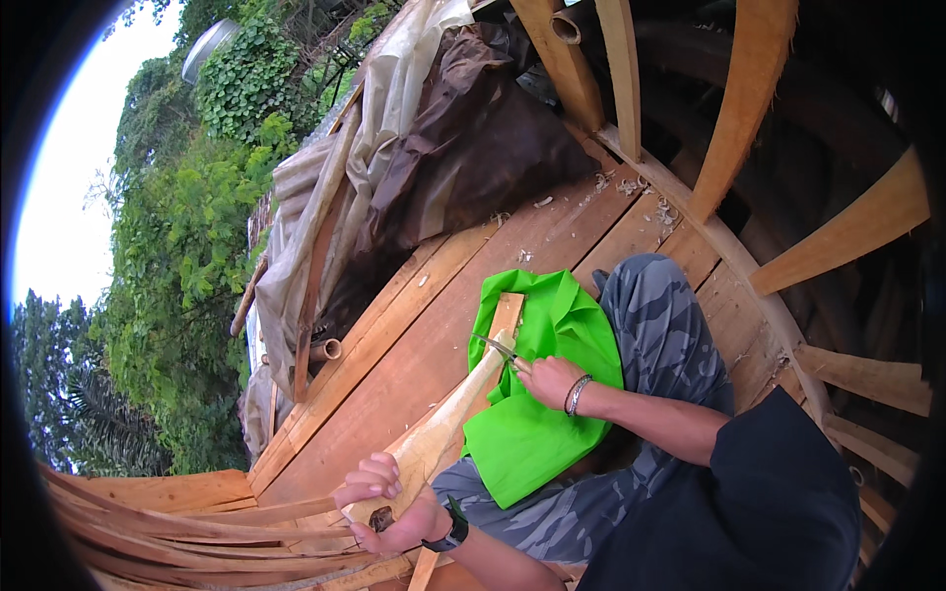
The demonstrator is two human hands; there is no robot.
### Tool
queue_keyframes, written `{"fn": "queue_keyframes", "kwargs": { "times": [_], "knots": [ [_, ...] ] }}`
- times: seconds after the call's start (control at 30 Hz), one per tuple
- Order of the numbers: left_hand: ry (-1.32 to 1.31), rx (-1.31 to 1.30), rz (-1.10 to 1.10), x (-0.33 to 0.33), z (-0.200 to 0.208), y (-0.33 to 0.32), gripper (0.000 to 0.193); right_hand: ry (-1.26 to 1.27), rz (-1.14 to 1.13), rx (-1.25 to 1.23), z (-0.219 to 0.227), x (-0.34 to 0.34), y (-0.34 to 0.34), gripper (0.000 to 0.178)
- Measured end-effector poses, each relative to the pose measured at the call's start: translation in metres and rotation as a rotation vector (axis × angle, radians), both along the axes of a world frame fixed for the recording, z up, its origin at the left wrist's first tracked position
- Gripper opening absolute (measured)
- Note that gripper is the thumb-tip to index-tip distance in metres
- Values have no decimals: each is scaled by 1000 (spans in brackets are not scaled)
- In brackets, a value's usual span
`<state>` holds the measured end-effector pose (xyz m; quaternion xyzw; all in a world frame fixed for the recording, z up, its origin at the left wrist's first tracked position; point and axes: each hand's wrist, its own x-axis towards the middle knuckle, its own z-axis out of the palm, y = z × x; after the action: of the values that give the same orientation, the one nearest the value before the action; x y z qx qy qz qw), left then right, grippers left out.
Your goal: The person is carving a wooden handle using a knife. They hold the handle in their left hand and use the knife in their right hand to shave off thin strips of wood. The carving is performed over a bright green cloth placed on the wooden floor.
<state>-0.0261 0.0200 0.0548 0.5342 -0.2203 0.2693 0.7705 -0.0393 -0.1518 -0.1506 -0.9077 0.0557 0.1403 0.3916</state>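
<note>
A long piece of pale carved wood (440, 426) lies slantwise in front of me, broad at the near end and narrowing toward a squared far end. Cupped around the broad end, beside a dark knot or hollow, is my left hand (392, 500), which wears a black wristwatch. My right hand (550, 380), with a bracelet on the wrist, is closed on a knife (495, 345). Its blade lies against the narrow part of the wood; its handle is mostly hidden in my fingers. A bright green cloth (537, 443) is spread over my lap beneath the wood.
I sit on a plank floor (394, 364) scattered with wood shavings (662, 209). Curved upright ribs (746, 108) line the right side. Dark brown sheeting (483, 148) is bunched at the far side. Thin wooden strips (197, 532) lie at the lower left, and green trees stand beyond.
</note>
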Motion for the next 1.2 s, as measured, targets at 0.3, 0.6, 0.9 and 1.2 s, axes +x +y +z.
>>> {"fn": "queue_keyframes", "kwargs": {
  "times": [0.3, 0.6, 0.9, 1.2],
  "knots": [
    [19, -32, -1, 3, 2, 2, 37, 140, -157, 172, -25, 0, -5, 37],
    [8, -47, -7, 8, 5, 2, 36, -45, -113, 212, -4, -2, 9, 30],
    [-22, -25, -83, 12, 2, 6, 39, -245, -29, 202, 9, -20, 13, 30],
    [-6, -11, -161, 27, 8, 6, 42, -182, -59, 219, 0, -4, 20, 35]
  ]
}}
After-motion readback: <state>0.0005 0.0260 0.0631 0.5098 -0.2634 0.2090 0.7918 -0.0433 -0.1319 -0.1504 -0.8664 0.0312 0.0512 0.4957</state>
